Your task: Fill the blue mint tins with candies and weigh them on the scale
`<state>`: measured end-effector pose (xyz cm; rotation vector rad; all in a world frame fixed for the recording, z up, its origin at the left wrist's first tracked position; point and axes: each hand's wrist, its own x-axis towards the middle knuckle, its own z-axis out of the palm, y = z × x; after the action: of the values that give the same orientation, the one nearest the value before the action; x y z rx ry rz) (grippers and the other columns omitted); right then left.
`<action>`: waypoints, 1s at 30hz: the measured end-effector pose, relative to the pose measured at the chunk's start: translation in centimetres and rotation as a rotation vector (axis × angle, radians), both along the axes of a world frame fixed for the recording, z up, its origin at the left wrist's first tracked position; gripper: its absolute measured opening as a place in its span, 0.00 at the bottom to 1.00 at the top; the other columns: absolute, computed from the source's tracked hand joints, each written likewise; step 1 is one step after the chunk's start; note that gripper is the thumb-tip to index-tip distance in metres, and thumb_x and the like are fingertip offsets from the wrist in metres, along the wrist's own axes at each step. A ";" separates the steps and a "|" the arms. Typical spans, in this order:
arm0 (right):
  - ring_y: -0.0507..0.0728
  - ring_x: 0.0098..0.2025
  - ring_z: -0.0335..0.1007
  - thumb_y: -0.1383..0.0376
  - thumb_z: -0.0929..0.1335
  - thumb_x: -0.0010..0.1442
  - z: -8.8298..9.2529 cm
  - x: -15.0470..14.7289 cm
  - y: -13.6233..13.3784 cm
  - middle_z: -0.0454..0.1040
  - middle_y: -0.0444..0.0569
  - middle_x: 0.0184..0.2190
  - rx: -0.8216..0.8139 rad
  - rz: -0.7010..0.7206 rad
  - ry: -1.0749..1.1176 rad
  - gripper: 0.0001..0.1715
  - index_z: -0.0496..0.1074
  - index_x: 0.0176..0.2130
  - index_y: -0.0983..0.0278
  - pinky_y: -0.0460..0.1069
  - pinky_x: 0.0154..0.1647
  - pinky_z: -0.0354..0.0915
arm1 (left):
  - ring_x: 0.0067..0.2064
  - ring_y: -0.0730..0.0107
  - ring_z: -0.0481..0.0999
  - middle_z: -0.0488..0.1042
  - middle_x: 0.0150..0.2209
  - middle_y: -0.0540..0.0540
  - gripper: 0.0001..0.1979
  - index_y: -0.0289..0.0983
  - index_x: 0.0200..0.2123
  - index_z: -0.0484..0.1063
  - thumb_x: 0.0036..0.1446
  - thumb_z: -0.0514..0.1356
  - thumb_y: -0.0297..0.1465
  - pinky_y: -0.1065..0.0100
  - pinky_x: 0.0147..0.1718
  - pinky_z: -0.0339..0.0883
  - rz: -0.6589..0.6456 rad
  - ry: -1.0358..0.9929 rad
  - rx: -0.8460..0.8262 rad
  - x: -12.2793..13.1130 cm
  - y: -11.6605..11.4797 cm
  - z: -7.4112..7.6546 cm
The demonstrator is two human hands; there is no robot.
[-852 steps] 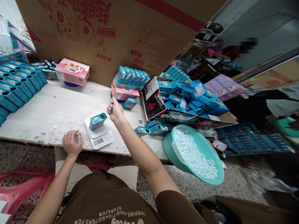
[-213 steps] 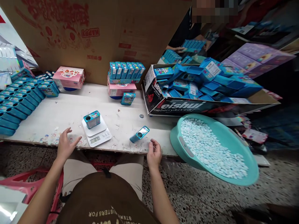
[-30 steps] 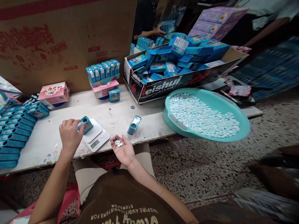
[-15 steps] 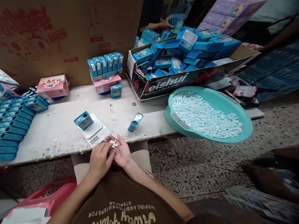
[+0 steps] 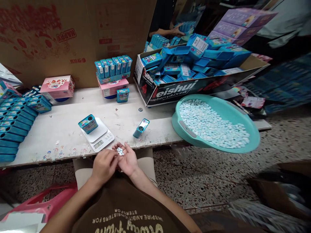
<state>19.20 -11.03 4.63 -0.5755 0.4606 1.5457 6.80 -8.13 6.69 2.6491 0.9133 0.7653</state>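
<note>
My right hand (image 5: pixel 128 161) lies palm up and cupped, holding several small white and pale blue candies (image 5: pixel 120 151). Close against its left side is my left hand (image 5: pixel 105 164), fingers bent together in a pinch; what they hold, if anything, is hidden. Just beyond the hands stands a white digital scale (image 5: pixel 103 132) with a lit display. A blue candy tin (image 5: pixel 87 124) rests on the scale's plate, tilted in view, with a round dark opening on top. To the right, another blue tin (image 5: pixel 141 128) sits alone on the white table (image 5: pixel 121 119).
A turquoise basin (image 5: pixel 178 129) full of candies stands at the right edge. Behind it, a carton (image 5: pixel 170 92) is heaped with blue tins. Rows of tins (image 5: pixel 14 129) fill the left side. Pink boxes (image 5: pixel 59 87) stand by the cardboard wall. A co-worker's hand (image 5: pixel 178 30) shows beyond.
My left hand has drawn back slightly from the right palm, its fingers more closed. The candies in the palm are more exposed. The view has shifted a little.
</note>
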 end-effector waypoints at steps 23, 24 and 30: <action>0.52 0.32 0.74 0.64 0.58 0.64 -1.6 1.7 -1.1 0.75 0.50 0.27 -0.069 -0.070 -0.019 0.18 0.72 0.31 0.67 0.46 0.34 0.72 | 0.67 0.50 0.41 0.47 0.64 0.31 0.39 0.33 0.65 0.38 0.59 0.44 0.51 0.47 0.62 0.38 0.551 -0.082 0.125 -8.9 7.2 -1.4; 0.51 0.31 0.73 0.64 0.58 0.65 -1.7 1.8 -1.1 0.75 0.50 0.27 -0.077 -0.064 -0.019 0.18 0.72 0.31 0.67 0.46 0.32 0.72 | 0.67 0.50 0.42 0.48 0.64 0.31 0.39 0.32 0.65 0.39 0.59 0.45 0.50 0.48 0.62 0.39 0.541 -0.081 0.118 -9.0 7.8 -1.3; 0.51 0.29 0.72 0.66 0.58 0.64 -2.0 2.0 -1.4 0.75 0.49 0.25 -0.099 -0.081 -0.019 0.18 0.72 0.31 0.67 0.45 0.30 0.71 | 0.67 0.53 0.42 0.50 0.64 0.33 0.37 0.33 0.65 0.42 0.60 0.44 0.50 0.50 0.62 0.40 0.478 -0.108 0.163 -7.9 11.9 0.7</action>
<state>21.17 -12.45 2.59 -0.6395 0.5422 1.4449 -1.13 3.75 7.43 2.5108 1.5381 1.1162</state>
